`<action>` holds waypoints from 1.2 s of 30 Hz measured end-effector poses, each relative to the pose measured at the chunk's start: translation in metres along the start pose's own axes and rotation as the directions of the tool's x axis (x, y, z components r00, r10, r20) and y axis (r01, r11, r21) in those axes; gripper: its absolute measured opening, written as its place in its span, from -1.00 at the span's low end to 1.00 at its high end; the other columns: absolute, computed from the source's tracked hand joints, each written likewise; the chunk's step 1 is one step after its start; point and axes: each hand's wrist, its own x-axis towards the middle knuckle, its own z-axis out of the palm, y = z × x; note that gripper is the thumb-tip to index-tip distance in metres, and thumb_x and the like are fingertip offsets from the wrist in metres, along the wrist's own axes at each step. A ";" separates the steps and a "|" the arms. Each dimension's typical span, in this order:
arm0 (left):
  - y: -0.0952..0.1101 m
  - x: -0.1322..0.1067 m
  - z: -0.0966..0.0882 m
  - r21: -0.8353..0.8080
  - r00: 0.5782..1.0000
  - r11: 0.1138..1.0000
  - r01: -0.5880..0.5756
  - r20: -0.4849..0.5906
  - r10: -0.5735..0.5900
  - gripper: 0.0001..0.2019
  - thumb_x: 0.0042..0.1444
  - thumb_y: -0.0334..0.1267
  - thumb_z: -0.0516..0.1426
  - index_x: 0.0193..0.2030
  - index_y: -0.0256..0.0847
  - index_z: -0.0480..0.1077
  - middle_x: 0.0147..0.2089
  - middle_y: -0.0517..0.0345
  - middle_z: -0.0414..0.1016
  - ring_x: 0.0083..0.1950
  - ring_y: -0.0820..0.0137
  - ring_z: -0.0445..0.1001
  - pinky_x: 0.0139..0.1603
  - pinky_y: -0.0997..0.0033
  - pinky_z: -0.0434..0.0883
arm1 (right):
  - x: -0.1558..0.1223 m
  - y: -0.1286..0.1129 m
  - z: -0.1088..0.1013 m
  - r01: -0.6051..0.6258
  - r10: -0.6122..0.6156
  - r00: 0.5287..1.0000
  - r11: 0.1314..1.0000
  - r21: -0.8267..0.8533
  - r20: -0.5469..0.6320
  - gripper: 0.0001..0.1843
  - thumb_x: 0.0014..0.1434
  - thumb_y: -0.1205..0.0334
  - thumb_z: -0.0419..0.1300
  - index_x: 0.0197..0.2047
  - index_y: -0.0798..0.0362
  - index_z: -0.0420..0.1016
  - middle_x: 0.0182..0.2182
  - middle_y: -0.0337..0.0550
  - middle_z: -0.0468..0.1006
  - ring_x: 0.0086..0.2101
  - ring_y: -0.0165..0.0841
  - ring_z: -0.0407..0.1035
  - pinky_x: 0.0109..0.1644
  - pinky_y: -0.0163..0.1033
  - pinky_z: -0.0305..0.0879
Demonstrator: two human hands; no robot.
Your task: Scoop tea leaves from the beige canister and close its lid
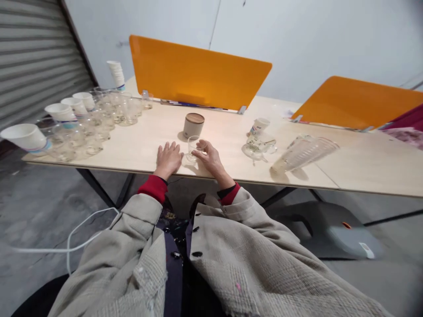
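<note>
My right hand [211, 160] has its thumb and fingers closed round the side of a small clear plastic cup [192, 152], near the table's front edge. Flat on the tabletop, fingers spread, lies my left hand [169, 160], just left of the cup and holding nothing. Behind the cup stands a grey canister [193, 128] with a wooden lid [194, 118]. Whether anything is inside the clear cup, I cannot tell.
Many clear cups [99, 125] and white paper cups [61, 113] crowd the table's left end. To the right are a paper cup [260, 125], a glass dish [256, 147] and a lying stack of clear cups [304, 154]. Orange dividers [198, 72] line the back.
</note>
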 end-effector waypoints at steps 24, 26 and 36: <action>-0.009 -0.004 0.006 -0.135 0.992 0.991 -0.003 -0.129 -0.015 -0.60 0.55 -0.28 -0.01 0.35 -0.29 0.50 0.52 -0.21 0.49 0.62 0.07 0.34 0.69 -0.04 0.16 | 0.003 0.022 0.021 -0.020 0.018 1.000 0.996 0.090 0.025 -0.10 -0.06 -0.33 0.55 0.24 -0.06 0.52 0.21 0.12 0.68 0.23 0.07 0.57 0.42 0.31 0.44; -0.010 -0.003 0.008 -0.127 0.990 0.992 -0.011 -0.139 -0.007 -0.61 0.55 -0.28 0.00 0.33 -0.30 0.51 0.50 -0.23 0.51 0.61 0.06 0.35 0.68 -0.05 0.17 | 0.002 0.021 0.021 -0.030 0.027 0.999 0.995 0.100 0.024 -0.09 -0.09 -0.33 0.56 0.22 -0.06 0.53 0.21 0.12 0.68 0.21 0.07 0.58 0.41 0.33 0.46; -0.009 -0.005 0.011 -0.111 0.986 0.993 -0.031 -0.166 0.012 -0.64 0.55 -0.28 0.01 0.26 -0.31 0.55 0.46 -0.24 0.54 0.58 0.05 0.39 0.66 -0.07 0.23 | 0.002 0.023 0.020 -0.029 0.026 0.999 0.997 0.077 0.035 -0.07 -0.07 -0.36 0.55 0.26 -0.06 0.50 0.20 0.09 0.67 0.20 0.02 0.58 0.39 0.27 0.47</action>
